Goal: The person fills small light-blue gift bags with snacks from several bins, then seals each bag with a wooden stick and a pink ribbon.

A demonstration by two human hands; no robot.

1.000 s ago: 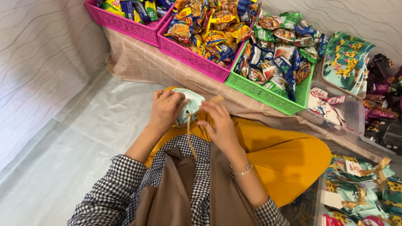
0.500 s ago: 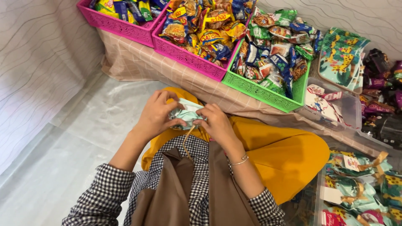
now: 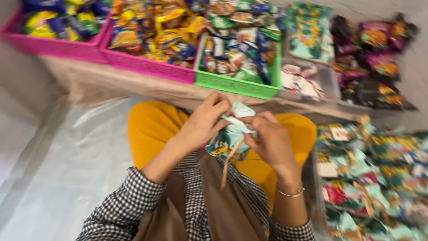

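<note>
1. Left hand [image 3: 203, 122]: fingers curled, tips pinching the top edge of a small pouch [image 3: 229, 136]. Checked sleeve [image 3: 122, 209] runs back toward the camera.
2. Right hand [image 3: 269, 140]: fingers bent and pressed together on the same top edge from the other side. Thin bracelet [image 3: 290, 193] at the wrist.
3. Pouch sits between the two sets of fingers, touching both, over the lap. Neither hand is nearer; both are on it. Its body hangs below the fingers; long axis roughly vertical, gathered neck at the fingertips. Material looks like thin, glossy printed film, mint with a coloured pattern, crumpled soft.
4. Tie [image 3: 229, 160]: a tan, flat, ribbon-like strip dangling down from the neck, below and between the fingers, slightly slanted. Whether it is knotted cannot be told; blur.
5. Under the hands: yellow trousers [image 3: 154, 125], matte cloth, knees folded.
6. Left of the fingers: clear plastic sheet [image 3: 67, 165] on the floor, shiny and wrinkled.
7. Right of the fingers: stack of similar filled pouches [image 3: 379, 178] with tan ties.
8. Beyond the fingers: green basket [image 3: 232, 85], rigid perforated plastic, full of snack packets; further left, pink baskets [image 3: 142, 67], likewise full. Far right, dark snack bags [image 3: 379, 67], blurred.
</note>
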